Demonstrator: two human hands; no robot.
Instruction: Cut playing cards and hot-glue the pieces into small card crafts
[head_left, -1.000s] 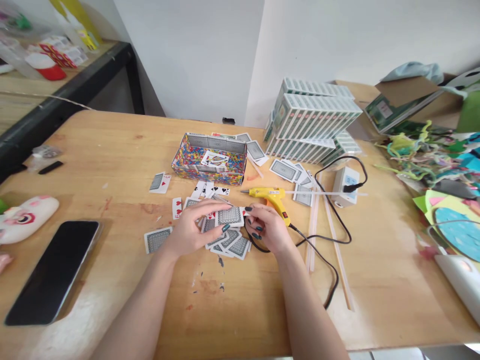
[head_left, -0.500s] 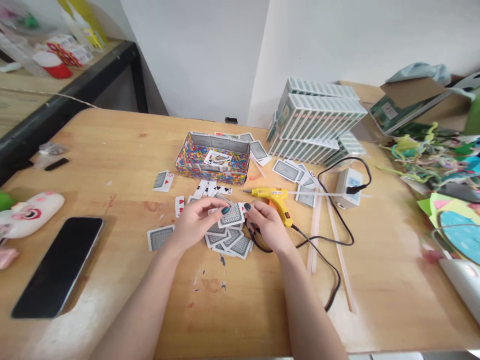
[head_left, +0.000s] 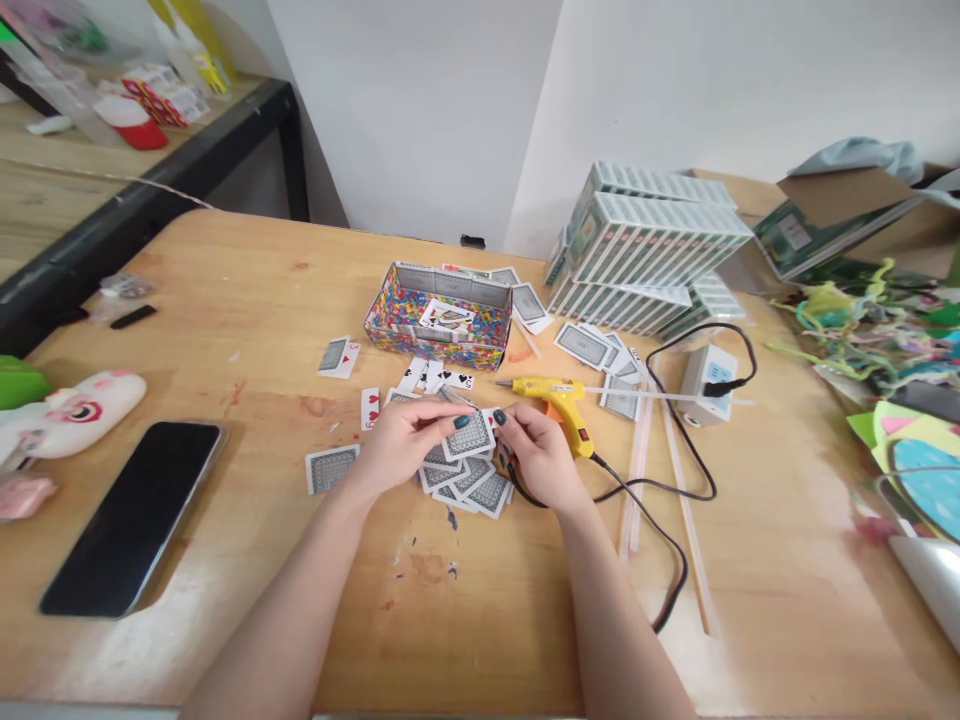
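Observation:
Between my two hands is a playing card [head_left: 469,436], its patterned grey back facing up. My left hand [head_left: 405,440] pinches its left side between thumb and fingers. At its right edge my right hand [head_left: 534,445] has closed fingertips, and a bit of white card face with a red mark shows there. Below the hands lies a loose pile of face-down cards [head_left: 487,493]. Just beyond them stands an open box [head_left: 450,348] with a colourful speckled pattern, cards on its inner walls and a face card [head_left: 447,315] inside. A yellow glue gun [head_left: 551,390] lies beyond my right hand.
Clear glue sticks [head_left: 690,530] and a black cord [head_left: 679,550] lie to the right, by a white power adapter [head_left: 705,385]. Stacked card packs [head_left: 660,240] stand at the back. A phone [head_left: 135,520] lies left, near a plush-like item [head_left: 97,410]. Single cards [head_left: 332,468] are scattered around.
The view has shifted slightly, so the table contents appear a little further right. Both hands keep nearly the same pose at the card.

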